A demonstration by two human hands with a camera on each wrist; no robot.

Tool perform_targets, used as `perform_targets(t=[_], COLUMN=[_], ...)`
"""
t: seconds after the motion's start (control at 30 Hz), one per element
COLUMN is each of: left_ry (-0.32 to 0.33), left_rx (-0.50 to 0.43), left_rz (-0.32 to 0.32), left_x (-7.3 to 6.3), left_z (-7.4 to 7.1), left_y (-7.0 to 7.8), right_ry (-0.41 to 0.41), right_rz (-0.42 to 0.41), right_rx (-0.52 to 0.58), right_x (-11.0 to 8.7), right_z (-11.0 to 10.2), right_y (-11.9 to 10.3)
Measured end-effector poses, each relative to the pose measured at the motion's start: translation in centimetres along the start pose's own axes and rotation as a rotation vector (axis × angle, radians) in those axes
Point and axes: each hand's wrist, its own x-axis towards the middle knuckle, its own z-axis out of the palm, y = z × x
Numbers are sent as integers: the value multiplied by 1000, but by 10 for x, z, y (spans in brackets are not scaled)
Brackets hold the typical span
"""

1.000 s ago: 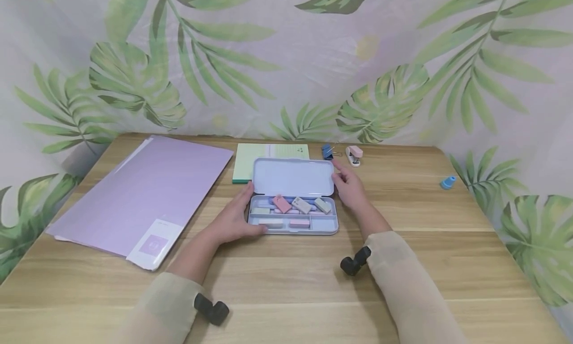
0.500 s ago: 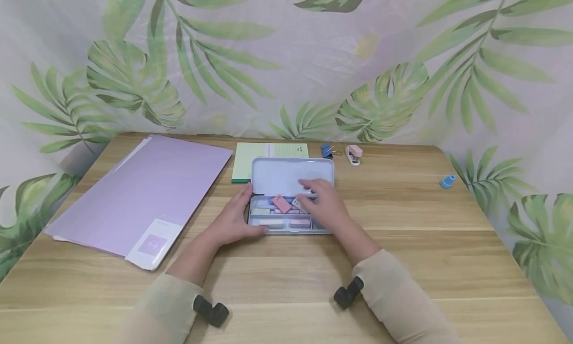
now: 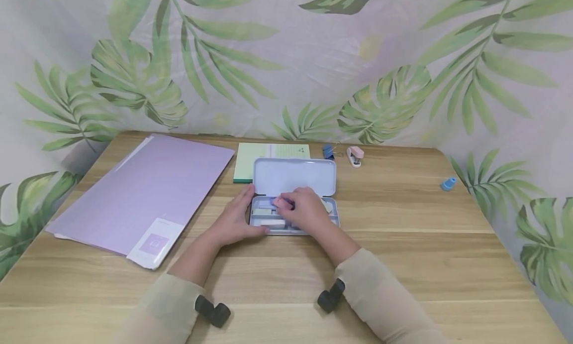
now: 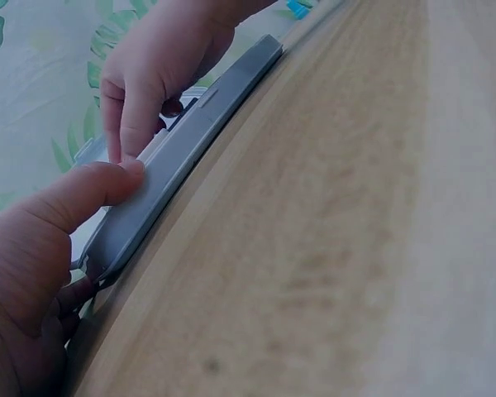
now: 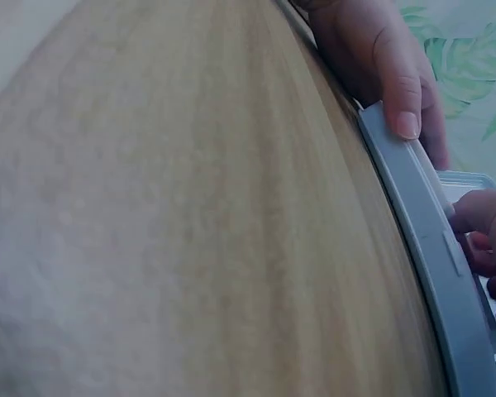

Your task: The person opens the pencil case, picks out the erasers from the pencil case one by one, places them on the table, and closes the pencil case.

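A pale blue pencil case [image 3: 294, 177] lies on the table with its lid raised. My left hand [image 3: 233, 217] grips its left end; in the left wrist view the thumb presses on the front wall of the case [image 4: 178, 169]. Over the case's middle, my right hand [image 3: 310, 212] pinches a pink eraser [image 3: 281, 203] between thumb and fingers. A white eraser [image 3: 273, 224] sits in the front compartment, a pale green eraser [image 3: 261, 211] in the back one. Another pale eraser [image 3: 328, 206] shows at the right. My right hand hides the rest of the contents.
Behind the case lies a green notepad [image 3: 252, 157]. A blue binder clip [image 3: 329, 152] and a pink-and-white stapler [image 3: 355, 156] stand to its right. A large purple folder [image 3: 161, 184] covers the left side. Far right is a small blue cone-shaped object [image 3: 448, 184].
My right hand has left the lid's right edge, moved left over the compartments and taken hold of the pink eraser. The left hand stays at the case's left end.
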Motion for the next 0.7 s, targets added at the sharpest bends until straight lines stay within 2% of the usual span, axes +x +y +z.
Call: perform_targets(t=[0.17, 0.33, 0.43, 0.53, 0.7], left_ry=[-10, -22, -25, -24, -22], left_rx=[2, 3, 6, 4, -7], left_rz=[-14, -34, -32, -25, -20], left_x=[1, 2, 3, 3, 3], left_z=[-1, -3, -4, -3, 0], left_y=[-1, 0, -1, -1, -2], right_ry=[102, 139, 166, 200, 206], right_rz=[1, 171, 264, 299, 360], right_rx=[145, 242, 228, 190, 133], right_x=[-10, -30, -42, -54, -69], right_z=[-14, -41, -54, -61, -69], right_y=[18, 69, 104, 135, 169])
